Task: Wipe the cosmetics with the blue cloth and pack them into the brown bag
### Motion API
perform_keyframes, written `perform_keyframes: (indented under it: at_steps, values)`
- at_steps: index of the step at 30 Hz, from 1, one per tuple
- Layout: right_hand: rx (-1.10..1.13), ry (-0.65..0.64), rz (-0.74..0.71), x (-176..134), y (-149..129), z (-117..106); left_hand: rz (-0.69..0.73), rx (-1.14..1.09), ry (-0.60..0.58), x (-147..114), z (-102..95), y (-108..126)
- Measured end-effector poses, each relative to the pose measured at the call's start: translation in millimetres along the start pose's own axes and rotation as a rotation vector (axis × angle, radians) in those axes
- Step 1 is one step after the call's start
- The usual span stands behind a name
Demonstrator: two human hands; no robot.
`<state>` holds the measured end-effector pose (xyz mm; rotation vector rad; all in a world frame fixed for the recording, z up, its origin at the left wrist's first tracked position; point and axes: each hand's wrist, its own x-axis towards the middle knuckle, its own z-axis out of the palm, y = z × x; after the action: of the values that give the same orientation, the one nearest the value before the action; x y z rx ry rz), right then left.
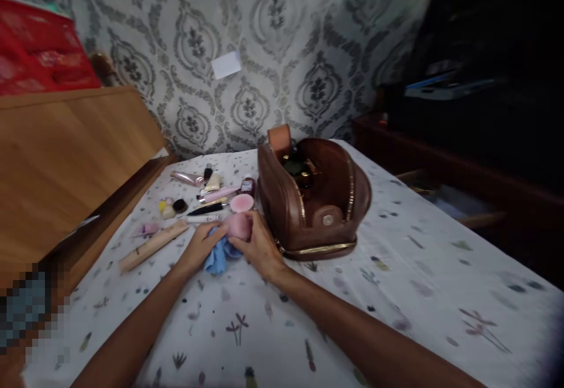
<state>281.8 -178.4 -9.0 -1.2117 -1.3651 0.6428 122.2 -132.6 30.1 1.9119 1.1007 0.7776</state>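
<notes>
Above the printed cloth my right hand (262, 250) is closed around a small pink rounded container (238, 225). My left hand (200, 246) pinches a blue cloth (217, 260), its fingers up against the container's left side. Just beyond lies a round pink disc (242, 203), which could be a lid or a compact. To the right stands a brown leather bag (282, 218), unzipped and wide open, with dark and gold items (299, 171) inside that I cannot make out.
Several cosmetics lie left of the bag: a dark red bottle (248, 186), a pink tube (220, 194), a black pen-like item (207, 208) and a long beige case (153, 246). A wooden panel (79, 147) borders the left; a dark open drawer (458, 212) stands right.
</notes>
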Motion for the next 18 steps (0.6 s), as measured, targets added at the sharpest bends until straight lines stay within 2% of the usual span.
perform_keyframes:
  at_steps: [11, 18]
  values:
    - [-0.068, 0.012, -0.006, 0.0, -2.6, 0.2, 0.050, 0.030, 0.075, 2.2, -2.7, -5.6]
    - [-0.100, -0.002, 0.027, -0.8, -8.0, 0.1, 0.136, 0.196, 0.092, -1.0, -4.0, -0.6]
